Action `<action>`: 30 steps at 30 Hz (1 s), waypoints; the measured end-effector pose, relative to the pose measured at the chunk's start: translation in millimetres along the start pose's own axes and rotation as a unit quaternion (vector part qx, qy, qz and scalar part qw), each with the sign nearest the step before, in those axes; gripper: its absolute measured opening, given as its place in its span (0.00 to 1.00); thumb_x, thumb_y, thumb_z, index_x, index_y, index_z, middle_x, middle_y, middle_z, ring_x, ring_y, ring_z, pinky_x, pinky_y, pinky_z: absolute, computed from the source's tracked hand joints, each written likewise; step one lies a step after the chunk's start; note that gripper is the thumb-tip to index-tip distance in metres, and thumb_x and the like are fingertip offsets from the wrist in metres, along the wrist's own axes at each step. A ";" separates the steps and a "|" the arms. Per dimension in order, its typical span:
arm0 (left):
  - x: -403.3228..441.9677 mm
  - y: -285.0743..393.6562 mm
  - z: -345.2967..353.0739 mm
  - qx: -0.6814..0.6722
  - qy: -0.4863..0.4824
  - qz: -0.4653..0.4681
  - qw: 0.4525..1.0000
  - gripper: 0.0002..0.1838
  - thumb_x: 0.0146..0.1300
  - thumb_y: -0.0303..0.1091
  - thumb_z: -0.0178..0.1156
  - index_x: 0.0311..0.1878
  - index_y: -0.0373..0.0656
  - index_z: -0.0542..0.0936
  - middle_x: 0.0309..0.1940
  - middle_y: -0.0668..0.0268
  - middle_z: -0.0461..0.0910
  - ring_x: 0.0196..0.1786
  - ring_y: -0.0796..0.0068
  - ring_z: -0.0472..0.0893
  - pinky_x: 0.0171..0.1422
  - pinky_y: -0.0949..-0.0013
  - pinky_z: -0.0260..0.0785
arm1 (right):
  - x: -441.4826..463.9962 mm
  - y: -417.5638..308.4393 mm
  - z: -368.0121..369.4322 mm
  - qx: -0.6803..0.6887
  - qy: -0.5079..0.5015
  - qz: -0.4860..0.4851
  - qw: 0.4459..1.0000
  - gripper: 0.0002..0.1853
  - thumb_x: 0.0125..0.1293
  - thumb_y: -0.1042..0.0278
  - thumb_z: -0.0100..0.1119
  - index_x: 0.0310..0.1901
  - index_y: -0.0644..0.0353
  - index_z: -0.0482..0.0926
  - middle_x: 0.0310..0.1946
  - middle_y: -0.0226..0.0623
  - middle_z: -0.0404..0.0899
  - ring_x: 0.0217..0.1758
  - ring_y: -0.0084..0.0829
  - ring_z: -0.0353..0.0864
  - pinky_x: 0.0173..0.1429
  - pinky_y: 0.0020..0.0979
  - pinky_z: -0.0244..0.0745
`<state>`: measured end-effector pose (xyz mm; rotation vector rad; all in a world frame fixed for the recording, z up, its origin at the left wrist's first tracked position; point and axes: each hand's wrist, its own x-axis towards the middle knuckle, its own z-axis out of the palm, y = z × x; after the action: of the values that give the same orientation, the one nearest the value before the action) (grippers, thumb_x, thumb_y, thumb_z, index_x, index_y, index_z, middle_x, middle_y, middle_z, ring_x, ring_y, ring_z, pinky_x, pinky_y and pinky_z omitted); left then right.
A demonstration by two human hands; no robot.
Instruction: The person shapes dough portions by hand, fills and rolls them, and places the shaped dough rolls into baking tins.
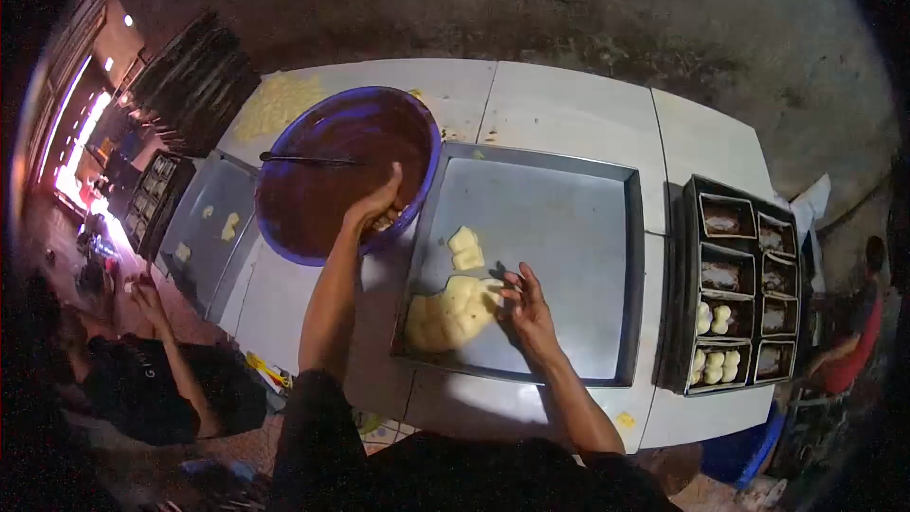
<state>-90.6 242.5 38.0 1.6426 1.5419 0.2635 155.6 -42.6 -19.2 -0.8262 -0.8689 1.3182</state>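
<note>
My left hand (379, 206) is over the near rim of a purple basin (431, 194) holding dark brown stuff. Its thumb points up and its fingers are curled; whatever they may hold is hidden. My right hand (531, 315) is open above a large metal tray (559, 218), fingers apart, its tips by the right edge of a pale dough mass (453, 315). Whether they touch the dough, I cannot tell. A smaller dough piece (464, 248) lies just beyond the mass. A dark-handled utensil (308, 160) rests across the basin's rim.
Right of the tray stand dark loaf tins (728, 270); two hold pale dough balls (718, 366). Another tray (213, 228) with dough bits is at the left, near a co-worker in a dark shirt (180, 389). Another person in red (853, 341) is at far right.
</note>
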 end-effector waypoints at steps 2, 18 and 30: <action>-2.9 2.0 2.8 -0.021 0.033 -0.004 0.999 0.48 0.62 0.78 0.21 0.21 0.44 0.76 0.16 0.66 0.69 0.21 0.74 0.66 0.32 0.64 0.61 | -6.9 5.5 -2.5 -0.008 0.009 -0.003 1.000 0.43 0.65 0.57 0.62 0.75 0.49 0.46 0.68 0.36 0.58 0.60 0.26 0.68 0.54 0.26 0.72; -249.0 61.4 180.1 -0.524 -0.134 -0.029 0.841 0.35 0.72 0.53 0.49 0.72 0.39 0.57 0.66 0.56 0.64 0.58 0.64 0.75 0.53 0.66 0.75 | -63.4 -34.5 31.9 -0.426 0.102 -0.143 0.888 0.20 0.57 0.78 0.58 0.54 0.64 0.77 0.49 0.42 0.73 0.53 0.39 0.66 0.59 0.36 0.67; -273.3 58.5 213.4 -0.298 -0.012 0.157 0.941 0.10 0.65 0.31 0.62 0.36 0.30 0.79 0.35 0.64 0.76 0.32 0.81 0.77 0.32 0.76 0.72 | -94.2 -71.7 12.1 -0.407 0.016 -0.176 0.896 0.15 0.61 0.73 0.61 0.50 0.66 0.80 0.54 0.45 0.73 0.49 0.36 0.78 0.53 0.32 0.73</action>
<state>32.4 -86.7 50.3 1.3756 1.0267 0.7965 172.3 -142.0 44.2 -1.2466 -1.5014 0.5859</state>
